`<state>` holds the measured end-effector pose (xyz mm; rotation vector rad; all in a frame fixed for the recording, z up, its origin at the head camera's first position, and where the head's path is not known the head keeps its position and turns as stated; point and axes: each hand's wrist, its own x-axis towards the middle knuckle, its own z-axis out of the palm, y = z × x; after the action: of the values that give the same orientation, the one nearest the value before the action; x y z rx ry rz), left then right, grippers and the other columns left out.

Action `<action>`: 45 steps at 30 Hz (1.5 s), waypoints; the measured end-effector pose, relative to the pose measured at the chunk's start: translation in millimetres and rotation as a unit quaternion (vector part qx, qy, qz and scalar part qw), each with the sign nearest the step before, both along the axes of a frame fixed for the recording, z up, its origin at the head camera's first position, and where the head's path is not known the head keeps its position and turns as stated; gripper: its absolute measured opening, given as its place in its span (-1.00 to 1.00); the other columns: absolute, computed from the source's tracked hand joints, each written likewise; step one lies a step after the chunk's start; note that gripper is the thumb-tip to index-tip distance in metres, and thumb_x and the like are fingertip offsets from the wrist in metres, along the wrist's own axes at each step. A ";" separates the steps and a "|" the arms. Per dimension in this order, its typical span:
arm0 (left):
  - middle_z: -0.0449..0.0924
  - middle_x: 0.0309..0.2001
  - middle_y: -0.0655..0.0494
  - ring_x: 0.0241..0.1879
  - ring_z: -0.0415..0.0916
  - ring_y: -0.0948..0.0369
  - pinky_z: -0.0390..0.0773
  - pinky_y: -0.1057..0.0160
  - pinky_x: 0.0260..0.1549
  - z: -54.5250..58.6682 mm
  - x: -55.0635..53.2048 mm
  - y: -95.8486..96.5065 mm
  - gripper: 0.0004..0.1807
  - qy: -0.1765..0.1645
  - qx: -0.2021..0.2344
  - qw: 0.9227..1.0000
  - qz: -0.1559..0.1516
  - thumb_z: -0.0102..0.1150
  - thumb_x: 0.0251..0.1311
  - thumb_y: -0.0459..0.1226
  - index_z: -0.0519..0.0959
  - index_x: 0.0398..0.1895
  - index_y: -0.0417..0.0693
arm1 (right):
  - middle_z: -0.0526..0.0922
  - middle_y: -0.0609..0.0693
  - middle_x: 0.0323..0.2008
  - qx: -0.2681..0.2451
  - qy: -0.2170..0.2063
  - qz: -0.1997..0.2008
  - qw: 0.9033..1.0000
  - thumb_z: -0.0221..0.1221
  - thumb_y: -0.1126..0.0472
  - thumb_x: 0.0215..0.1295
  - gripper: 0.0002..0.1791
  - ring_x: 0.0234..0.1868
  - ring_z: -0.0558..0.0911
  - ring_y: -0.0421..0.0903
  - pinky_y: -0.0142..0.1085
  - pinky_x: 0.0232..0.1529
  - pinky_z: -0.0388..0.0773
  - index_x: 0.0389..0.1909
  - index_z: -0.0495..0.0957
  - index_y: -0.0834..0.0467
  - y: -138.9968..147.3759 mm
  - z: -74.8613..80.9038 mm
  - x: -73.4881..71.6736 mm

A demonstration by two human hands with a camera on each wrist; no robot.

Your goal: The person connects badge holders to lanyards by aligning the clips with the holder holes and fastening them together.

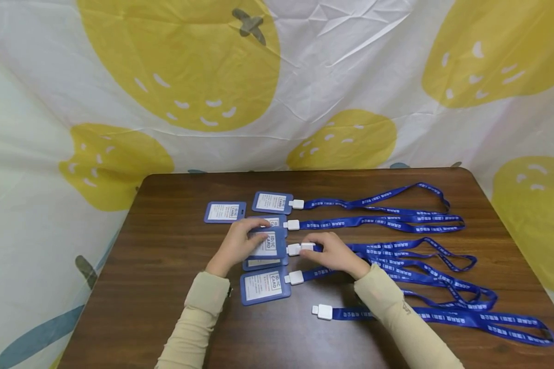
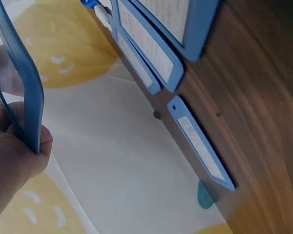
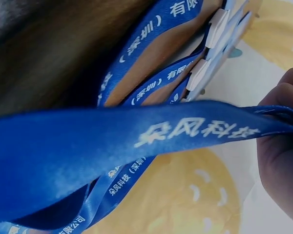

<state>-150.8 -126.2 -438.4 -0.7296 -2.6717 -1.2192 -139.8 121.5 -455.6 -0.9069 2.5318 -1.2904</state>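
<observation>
My left hand (image 1: 241,245) pinches a blue-framed ID card holder (image 1: 271,242) by its left edge, fingers on one face and thumb on the other. In the left wrist view that holder (image 2: 33,92) is seen nearly edge-on, raised off the table. It overlaps another card holder (image 1: 264,263) lying beneath it. My right hand (image 1: 334,251) grips a blue lanyard (image 3: 195,129) just behind its white clip (image 1: 308,247), facing the held card holder. A second white clip (image 1: 294,249) shows between the card holder and the right hand's clip.
On the brown table (image 1: 166,307), card holders with lanyards lie at the back (image 1: 272,202) and front (image 1: 265,286). One loose card holder (image 1: 224,211) lies back left. A lanyard without a card (image 1: 461,316) stretches along the front right. A patterned cloth (image 1: 240,148) hangs behind.
</observation>
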 end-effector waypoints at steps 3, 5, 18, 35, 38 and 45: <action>0.61 -0.15 -0.02 -0.06 0.50 0.05 0.41 0.08 -0.03 0.1 0.6 2.8 -0.79 -0.001 0.000 1.000 -0.004 0.20 0.05 -0.46 0.60 -0.20 -0.16 | 0.55 -0.12 -0.44 -0.004 -0.008 -0.001 1.000 0.16 0.18 0.21 -0.90 -0.40 0.47 -0.16 -0.31 -0.33 0.45 -0.35 0.57 0.12 -1.8 1.3 -1.2; 0.61 -0.15 -0.02 -0.06 0.50 0.05 0.41 0.08 -0.03 0.1 1.0 4.3 -0.79 -0.001 -0.001 1.000 -0.008 0.19 0.06 -0.45 0.60 -0.20 -0.16 | 0.54 -0.12 -0.45 -0.010 -0.009 0.001 1.000 0.16 0.17 0.21 -0.90 -0.40 0.47 -0.15 -0.31 -0.34 0.45 -0.35 0.57 0.12 -2.7 1.9 -1.7; 0.62 -0.16 0.03 -0.09 0.48 0.06 0.32 0.02 -0.06 1.6 6.0 12.3 -0.78 0.022 -0.034 0.999 -0.003 0.21 0.06 -0.42 0.60 -0.18 -0.12 | 0.55 -0.10 -0.43 -0.017 -0.001 -0.004 1.000 0.14 0.19 0.21 -0.87 -0.41 0.46 -0.16 -0.32 -0.35 0.44 -0.29 0.58 0.15 -7.1 2.8 -2.2; 0.62 -0.22 -0.04 -0.15 0.49 0.01 0.25 0.05 -0.22 7.2 14.0 25.6 -0.79 0.076 -0.080 0.994 0.026 0.20 0.09 -0.35 0.61 -0.18 -0.20 | 0.51 -0.08 -0.48 -0.035 0.008 -0.024 0.999 0.12 0.24 0.23 -0.90 -0.45 0.43 -0.17 -0.35 -0.40 0.39 -0.34 0.57 0.20 -10.0 6.0 -0.5; 0.62 -0.23 -0.03 -0.18 0.49 0.03 0.25 0.06 -0.24 5.8 14.6 27.6 -0.79 0.094 -0.082 0.992 0.035 0.21 0.07 -0.34 0.61 -0.19 -0.19 | 0.51 -0.07 -0.48 -0.045 0.011 -0.028 0.999 0.11 0.25 0.25 -0.89 -0.45 0.41 -0.18 -0.35 -0.42 0.37 -0.35 0.55 0.21 -10.6 4.5 -0.5; 0.62 -0.25 -0.06 -0.19 0.49 0.02 0.25 0.04 -0.25 3.9 15.7 30.6 -0.79 0.117 -0.071 0.990 0.046 0.24 0.03 -0.36 0.61 -0.22 -0.21 | 0.51 -0.04 -0.46 -0.074 -0.010 -0.031 0.997 0.10 0.25 0.26 -0.88 -0.45 0.42 -0.16 -0.34 -0.44 0.37 -0.30 0.54 0.22 -11.8 2.3 0.2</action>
<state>-135.1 -95.6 -434.6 -0.7110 -2.5843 -0.8687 -139.6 109.7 -453.3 -0.8444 2.4944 -1.5152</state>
